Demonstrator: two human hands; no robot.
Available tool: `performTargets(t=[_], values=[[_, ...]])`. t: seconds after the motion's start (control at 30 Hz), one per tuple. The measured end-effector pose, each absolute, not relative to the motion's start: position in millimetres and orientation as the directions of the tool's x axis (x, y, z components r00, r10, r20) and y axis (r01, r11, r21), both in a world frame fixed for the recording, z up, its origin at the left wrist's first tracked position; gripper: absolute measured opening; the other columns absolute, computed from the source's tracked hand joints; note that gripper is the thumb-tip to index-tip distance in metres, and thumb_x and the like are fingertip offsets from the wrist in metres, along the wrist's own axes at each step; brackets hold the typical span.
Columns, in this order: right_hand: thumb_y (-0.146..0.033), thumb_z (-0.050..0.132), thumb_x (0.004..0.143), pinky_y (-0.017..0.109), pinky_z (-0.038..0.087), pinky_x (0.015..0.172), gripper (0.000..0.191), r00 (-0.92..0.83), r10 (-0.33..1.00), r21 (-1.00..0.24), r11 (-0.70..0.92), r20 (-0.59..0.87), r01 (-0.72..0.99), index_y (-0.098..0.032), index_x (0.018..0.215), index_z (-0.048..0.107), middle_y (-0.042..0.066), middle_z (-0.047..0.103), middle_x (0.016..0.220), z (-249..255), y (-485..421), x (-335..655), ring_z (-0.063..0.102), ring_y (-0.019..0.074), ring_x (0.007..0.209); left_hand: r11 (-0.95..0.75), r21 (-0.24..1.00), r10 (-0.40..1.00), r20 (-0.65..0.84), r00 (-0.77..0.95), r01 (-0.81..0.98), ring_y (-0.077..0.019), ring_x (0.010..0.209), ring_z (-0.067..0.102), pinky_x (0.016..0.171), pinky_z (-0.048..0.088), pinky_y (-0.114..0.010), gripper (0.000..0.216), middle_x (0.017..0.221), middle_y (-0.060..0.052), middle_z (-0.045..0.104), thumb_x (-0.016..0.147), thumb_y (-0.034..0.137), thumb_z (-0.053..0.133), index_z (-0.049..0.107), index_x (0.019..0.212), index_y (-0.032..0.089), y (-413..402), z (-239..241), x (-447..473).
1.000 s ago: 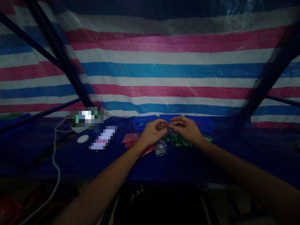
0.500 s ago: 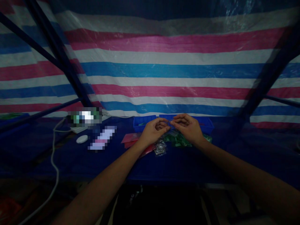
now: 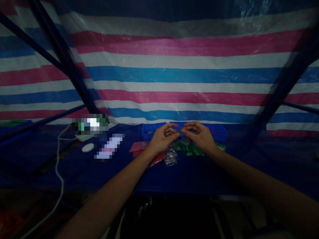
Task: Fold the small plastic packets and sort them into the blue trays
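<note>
My left hand (image 3: pixel 163 137) and my right hand (image 3: pixel 199 134) are close together above the table, fingertips facing. Fingers curled and thumbs pressed in, both pinch what looks like a small clear plastic bag (image 3: pixel 183 140), dim and hard to make out. Under my right hand lies a heap of green packets (image 3: pixel 191 149). Beside my left wrist are red packets (image 3: pixel 157 160), partly covered by the forearm, and clear packets with silvery contents (image 3: pixel 170 157).
Behind my hands stand a blue tray (image 3: pixel 147 135) on the left and another blue tray (image 3: pixel 220 132) on the right. On the left are a white round object (image 3: pixel 88 147), a blurred-out phone-like shape (image 3: pixel 109 146), and a power strip (image 3: pixel 83 136) with a white cable (image 3: pixel 58 166).
My right hand's fingers have shifted very slightly, and the gap between the two hands' upper fingers looks a little wider. The things on the table stay where they were.
</note>
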State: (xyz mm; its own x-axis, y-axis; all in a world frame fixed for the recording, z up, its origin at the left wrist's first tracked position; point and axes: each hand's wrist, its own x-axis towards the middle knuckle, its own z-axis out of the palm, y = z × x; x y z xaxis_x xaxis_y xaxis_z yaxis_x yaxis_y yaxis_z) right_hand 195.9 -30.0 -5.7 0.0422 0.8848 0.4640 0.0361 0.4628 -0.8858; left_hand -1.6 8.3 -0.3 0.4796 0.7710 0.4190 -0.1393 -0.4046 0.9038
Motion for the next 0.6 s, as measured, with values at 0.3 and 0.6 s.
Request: performTargets(t=[0.3, 0.6], values=[[-0.041, 0.083, 0.073, 0.028, 0.053, 0.064, 0.038, 0.096, 0.874, -0.879, 0.476, 0.477, 0.037, -0.021, 0.100, 0.066, 0.004, 0.072, 0.088, -4.3, -31.0, 194.9, 0.067, 0.0168, 0.075, -0.328, 0.935, 0.819, 0.351, 0.454, -0.132, -0.0197, 0.088, 0.072, 0.084, 0.055, -0.035, 0.048, 0.095, -0.008, 0.073, 0.077, 0.031, 0.081, 0.061, 0.118, 0.017, 12.3, -4.4, -1.8], [-0.044, 0.082, 0.073, 0.027, 0.052, 0.061, 0.041, 0.141, 0.875, -0.885, 0.465, 0.463, 0.019, -0.020, 0.101, 0.065, 0.004, 0.073, 0.089, -1.7, -30.7, 196.9, 0.065, 0.0151, 0.069, -0.387, 0.914, 0.830, 0.403, 0.386, -0.121, -0.0178, 0.086, 0.070, 0.085, 0.055, -0.035, 0.044, 0.096, -0.007, 0.072, 0.076, 0.030, 0.082, 0.062, 0.113, 0.018, 11.6, 2.0, -1.6]])
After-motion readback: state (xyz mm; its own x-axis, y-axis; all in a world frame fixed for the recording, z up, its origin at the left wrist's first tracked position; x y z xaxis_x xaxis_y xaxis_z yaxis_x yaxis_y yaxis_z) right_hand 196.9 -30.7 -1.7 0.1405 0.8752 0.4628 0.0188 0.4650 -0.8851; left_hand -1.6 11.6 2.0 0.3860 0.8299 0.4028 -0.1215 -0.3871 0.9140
